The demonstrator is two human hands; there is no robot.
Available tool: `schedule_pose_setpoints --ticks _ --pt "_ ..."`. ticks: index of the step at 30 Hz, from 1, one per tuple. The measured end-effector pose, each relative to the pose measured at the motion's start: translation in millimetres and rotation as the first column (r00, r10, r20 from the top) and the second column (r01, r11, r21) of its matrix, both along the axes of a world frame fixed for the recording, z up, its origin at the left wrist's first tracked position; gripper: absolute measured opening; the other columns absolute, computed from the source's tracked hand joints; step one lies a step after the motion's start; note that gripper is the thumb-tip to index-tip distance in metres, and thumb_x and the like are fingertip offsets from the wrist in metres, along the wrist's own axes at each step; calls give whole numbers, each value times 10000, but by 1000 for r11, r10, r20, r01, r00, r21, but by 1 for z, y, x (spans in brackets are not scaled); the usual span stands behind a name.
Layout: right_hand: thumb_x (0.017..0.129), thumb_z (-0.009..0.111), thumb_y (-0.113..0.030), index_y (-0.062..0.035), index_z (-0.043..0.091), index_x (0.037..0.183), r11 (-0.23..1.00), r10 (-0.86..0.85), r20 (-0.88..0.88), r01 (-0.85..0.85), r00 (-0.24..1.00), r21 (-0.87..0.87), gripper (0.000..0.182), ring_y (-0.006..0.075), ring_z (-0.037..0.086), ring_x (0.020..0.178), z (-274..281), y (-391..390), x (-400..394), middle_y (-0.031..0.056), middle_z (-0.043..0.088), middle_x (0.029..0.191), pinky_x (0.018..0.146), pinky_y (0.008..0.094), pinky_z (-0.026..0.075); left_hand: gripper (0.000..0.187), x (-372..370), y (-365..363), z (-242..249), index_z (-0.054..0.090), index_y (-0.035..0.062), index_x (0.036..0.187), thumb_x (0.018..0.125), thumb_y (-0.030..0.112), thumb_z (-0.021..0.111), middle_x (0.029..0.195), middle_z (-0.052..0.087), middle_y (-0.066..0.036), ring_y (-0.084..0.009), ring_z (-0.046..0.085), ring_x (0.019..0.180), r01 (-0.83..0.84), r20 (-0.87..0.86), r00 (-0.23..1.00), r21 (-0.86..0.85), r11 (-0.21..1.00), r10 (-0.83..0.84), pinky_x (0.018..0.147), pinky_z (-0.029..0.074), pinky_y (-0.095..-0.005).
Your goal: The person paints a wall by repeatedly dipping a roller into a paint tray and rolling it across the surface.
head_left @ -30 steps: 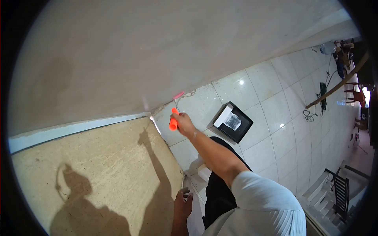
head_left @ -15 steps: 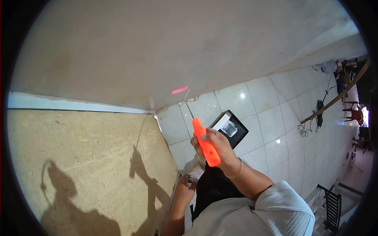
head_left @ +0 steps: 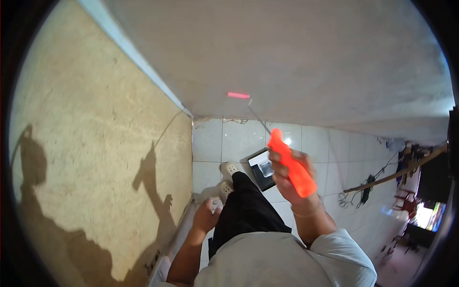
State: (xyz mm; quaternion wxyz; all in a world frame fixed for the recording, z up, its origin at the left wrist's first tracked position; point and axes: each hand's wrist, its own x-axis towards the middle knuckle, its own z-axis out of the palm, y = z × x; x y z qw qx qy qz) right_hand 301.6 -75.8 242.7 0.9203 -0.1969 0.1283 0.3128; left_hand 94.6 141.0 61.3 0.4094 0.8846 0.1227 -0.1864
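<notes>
My right hand (head_left: 286, 184) is wrapped round the bright orange handle of a small paint roller (head_left: 292, 165). From the handle a thin metal rod runs up to a pink roller sleeve (head_left: 238, 95), which lies at the lower part of the grey wall (head_left: 306, 62). Low beside my left leg, my left hand (head_left: 206, 216) is closed, its fingers curled by something whitish that I cannot make out. On the floor behind my right hand, partly covered by it, sits a black paint tray (head_left: 268, 183) with a white section.
A yellowish wall (head_left: 91, 105) with my shadow on it meets the grey wall at a corner. White tiles cover the floor (head_left: 207, 138). To the right are a long wooden pole (head_left: 392, 176), a tangled dark cable (head_left: 367, 189) and a red chair (head_left: 406, 203).
My view has turned, so the corner now stands more upright. My right hand and the roller have shifted right in view, and the pink sleeve sits slightly higher against the grey wall.
</notes>
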Motion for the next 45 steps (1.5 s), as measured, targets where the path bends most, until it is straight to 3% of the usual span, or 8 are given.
schedule_pose_setpoints --ticks 4,10,13,19,23,34,38,45 --pt "919 501 -214 34 489 1094 997 72 -8 -72 997 30 304 133 496 704 -5 6 18 120 533 962 518 208 407 341 7 1 8 566 -19 1091 870 237 616 1054 608 -230 -375 611 956 -110 48 992 -68 992 113 834 487 -439" --pt "936 498 -184 -21 501 940 998 -7 -6 6 1000 -59 163 188 524 725 -280 85 116 94 543 825 531 262 411 460 -6 -6 -3 541 -85 1138 868 271 649 1099 605 -239 -352 629 943 -233 -205 956 -101 967 209 825 499 -419" --pt "935 501 -185 -28 504 916 992 -9 -50 3 999 -123 158 191 526 745 -286 99 120 92 541 782 536 264 412 437 -11 1 5 546 -72 1133 872 266 641 1091 611 -243 -360 624 957 -266 -232 943 -102 959 237 830 495 -423" --pt "941 497 -179 30 455 1003 982 11 -45 -3 999 187 222 152 540 765 -19 58 61 124 487 894 503 234 398 376 -34 -2 -2 570 -41 1111 871 243 629 1069 625 -234 -382 602 1011 -261 -152 956 -47 964 252 874 474 -432" --pt "951 493 -175 55 428 1020 952 24 -125 15 992 305 249 134 545 787 49 48 48 139 466 930 503 230 403 365 -21 -3 14 573 -29 1108 871 244 626 1080 616 -226 -382 593 1033 -285 -79 957 -66 956 280 900 465 -424" --pt "924 530 -161 -70 520 802 991 38 -209 -64 977 -118 152 203 540 786 -299 149 160 60 505 760 571 268 425 391 -38 -15 5 555 -28 1156 875 232 632 1100 620 -220 -365 601 1027 -372 -229 907 -45 927 353 891 473 -412" --pt "946 500 -179 22 504 1003 994 35 104 -45 994 99 209 144 499 721 -156 84 119 102 509 880 546 239 413 397 -48 -18 11 557 -14 1168 876 246 626 1111 621 -217 -363 601 1031 -363 -318 891 -73 929 323 888 477 -407" --pt "958 465 -252 142 326 1222 982 2 -91 16 996 188 495 135 460 495 81 -46 3 138 498 937 393 229 375 367 -23 -26 6 558 22 1149 882 268 611 1077 634 -194 -356 599 1027 -209 -133 971 -69 976 198 887 476 -420"
